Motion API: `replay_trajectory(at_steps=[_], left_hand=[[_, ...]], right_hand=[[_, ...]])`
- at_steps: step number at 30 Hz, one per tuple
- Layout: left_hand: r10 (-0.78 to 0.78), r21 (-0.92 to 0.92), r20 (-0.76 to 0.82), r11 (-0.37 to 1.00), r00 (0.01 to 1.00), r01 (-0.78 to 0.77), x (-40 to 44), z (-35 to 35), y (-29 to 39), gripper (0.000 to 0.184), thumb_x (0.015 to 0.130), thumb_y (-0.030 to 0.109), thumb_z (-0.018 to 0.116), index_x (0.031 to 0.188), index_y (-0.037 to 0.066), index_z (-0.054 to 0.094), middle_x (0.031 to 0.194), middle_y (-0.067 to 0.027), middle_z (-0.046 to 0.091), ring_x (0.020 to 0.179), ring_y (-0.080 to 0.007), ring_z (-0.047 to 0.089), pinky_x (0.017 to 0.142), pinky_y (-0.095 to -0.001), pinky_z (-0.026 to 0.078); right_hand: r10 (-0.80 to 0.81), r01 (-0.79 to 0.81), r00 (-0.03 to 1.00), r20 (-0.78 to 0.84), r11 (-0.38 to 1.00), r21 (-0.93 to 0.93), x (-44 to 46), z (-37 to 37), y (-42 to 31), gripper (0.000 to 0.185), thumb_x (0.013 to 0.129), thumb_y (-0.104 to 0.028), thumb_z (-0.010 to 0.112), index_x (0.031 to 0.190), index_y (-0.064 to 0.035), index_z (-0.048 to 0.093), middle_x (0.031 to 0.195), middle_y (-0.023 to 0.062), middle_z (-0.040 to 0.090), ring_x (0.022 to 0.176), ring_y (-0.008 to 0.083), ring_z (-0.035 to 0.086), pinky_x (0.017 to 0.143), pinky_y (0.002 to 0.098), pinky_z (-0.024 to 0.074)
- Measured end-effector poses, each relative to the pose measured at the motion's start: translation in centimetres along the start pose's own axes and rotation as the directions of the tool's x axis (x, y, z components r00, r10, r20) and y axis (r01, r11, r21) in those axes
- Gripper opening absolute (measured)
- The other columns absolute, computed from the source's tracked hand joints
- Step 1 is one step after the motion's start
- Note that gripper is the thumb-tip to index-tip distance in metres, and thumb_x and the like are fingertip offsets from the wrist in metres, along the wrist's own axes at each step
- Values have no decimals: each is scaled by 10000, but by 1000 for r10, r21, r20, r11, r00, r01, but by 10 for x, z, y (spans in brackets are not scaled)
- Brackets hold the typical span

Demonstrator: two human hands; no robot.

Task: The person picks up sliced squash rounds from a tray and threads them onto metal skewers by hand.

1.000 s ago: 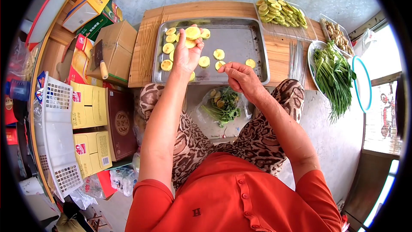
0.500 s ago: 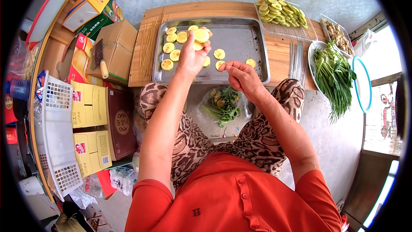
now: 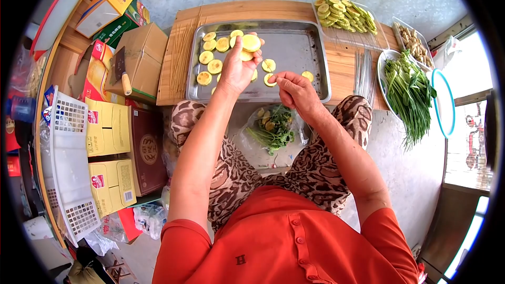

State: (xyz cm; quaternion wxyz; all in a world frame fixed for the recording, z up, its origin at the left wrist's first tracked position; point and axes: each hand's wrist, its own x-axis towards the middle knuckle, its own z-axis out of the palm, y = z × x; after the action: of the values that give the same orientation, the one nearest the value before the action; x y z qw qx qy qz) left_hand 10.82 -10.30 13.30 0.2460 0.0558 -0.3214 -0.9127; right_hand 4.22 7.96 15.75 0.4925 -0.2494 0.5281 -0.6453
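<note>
— Left hand (image 3: 239, 71): state?
— My left hand is partly closed, palm up, over the left part of the metal tray (image 3: 294, 47). Thumb and curled fingers retain several held slices (image 3: 251, 43), round and yellow, overlapping one another.
— Right hand (image 3: 297, 92): state?
— My right hand is closed in a pinch, thumb and forefinger together, remaining fingers folded. The tips meet the edge of one near slice (image 3: 270, 80), located toward the near side of the tray. Whether the pinch bears its weight, I cannot tell.
— Location of the other slices?
— The loose slices (image 3: 203, 78) lie flat in the tray, mostly grouped at its left side. One lies just beyond the pinched fingertips; another lies farther right, near my right hand.
— Surrounding items?
— The tray rests on the wooden table (image 3: 341, 73). Thin sticks (image 3: 181, 52) lie along its left side, metal skewers (image 3: 364, 73) to the right of the tray. A clear container (image 3: 331, 34) at the far right holds the piled slices (image 3: 342, 13). Beside it, a white plate (image 3: 382, 73) carries long leafy greens (image 3: 413, 84). Below the near table edge, between my knees, a plastic bag (image 3: 249, 138) contains more greens.
</note>
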Motion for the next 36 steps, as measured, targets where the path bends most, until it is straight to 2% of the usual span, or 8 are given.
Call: replay_trajectory(at_steps=[16, 17, 20, 25, 27, 30, 31, 36], left_hand=[[-16, 27, -3, 999, 1000, 16, -2, 2, -1, 429, 948, 397, 466, 1130, 11, 504, 979, -123, 582, 726, -141, 500, 660, -262, 448], [-28, 81, 20, 996, 999, 27, -2, 2, -3, 426, 947, 396, 466, 1126, 11, 507, 976, -119, 583, 722, -138, 496, 671, -264, 446], [-90, 145, 13, 986, 996, 87, -13, 19, -17, 422, 945, 399, 469, 1108, 14, 522, 961, -100, 585, 709, -129, 486, 691, -266, 439], [-66, 164, -46, 984, 997, 73, -10, 18, -19, 454, 948, 439, 441, 1113, 28, 540, 932, -86, 587, 706, -132, 489, 689, -269, 438], [-83, 21, -152, 996, 985, 87, -3, 2, -16, 510, 955, 480, 386, 1132, 26, 536, 936, -95, 591, 698, -147, 493, 688, -287, 442], [-32, -126, -343, 992, 939, -13, 4, -8, -7, 549, 976, 474, 299, 1145, -3, 514, 948, -123, 594, 834, -197, 574, 754, -322, 483], [-17, -186, -284, 982, 959, -38, 7, -19, -3, 537, 990, 437, 266, 1151, -20, 498, 976, -143, 583, 913, -222, 582, 803, -344, 495], [39, -327, -260, 937, 965, -126, 7, -28, 12, 513, 999, 399, 244, 1158, -35, 467, 1022, -182, 552, 930, -254, 568, 841, -380, 496]], right_hand=[[-26, 26, 1000, -18, 1000, 7, 3, 2, 1, 198, 945, -160, 463, 946, -27, 610, 511, -48, 380, 428, 50, 310, 411, 214, 242], [-26, 26, 999, -18, 1000, 6, 4, 3, 0, 198, 945, -160, 463, 946, -27, 610, 511, -48, 380, 428, 50, 310, 411, 214, 242], [-21, 25, 999, -45, 996, 87, 12, 4, 0, 195, 949, -166, 462, 930, -38, 608, 523, -46, 381, 436, 53, 305, 413, 214, 229], [-44, 55, 996, -73, 986, 156, 19, 0, -1, 189, 950, -166, 462, 928, -39, 600, 532, -40, 393, 444, 57, 304, 418, 212, 225], [-42, 54, 996, -75, 985, 165, 18, 0, -4, 189, 949, -167, 465, 929, -37, 600, 526, -40, 389, 442, 57, 303, 419, 211, 227], [-23, 27, 999, -33, 991, 134, 10, -2, -10, 203, 955, -177, 457, 958, -30, 596, 522, -40, 373, 449, 53, 302, 425, 207, 235], [-6, 5, 1000, 12, 996, 92, 7, -3, -11, 218, 963, -187, 447, 985, -26, 592, 524, -40, 360, 458, 51, 301, 430, 203, 242], [53, -50, 995, 79, 998, -45, -5, -2, -6, 219, 949, -181, 460, 943, -20, 609, 500, -41, 390, 433, 48, 317, 422, 213, 250]])
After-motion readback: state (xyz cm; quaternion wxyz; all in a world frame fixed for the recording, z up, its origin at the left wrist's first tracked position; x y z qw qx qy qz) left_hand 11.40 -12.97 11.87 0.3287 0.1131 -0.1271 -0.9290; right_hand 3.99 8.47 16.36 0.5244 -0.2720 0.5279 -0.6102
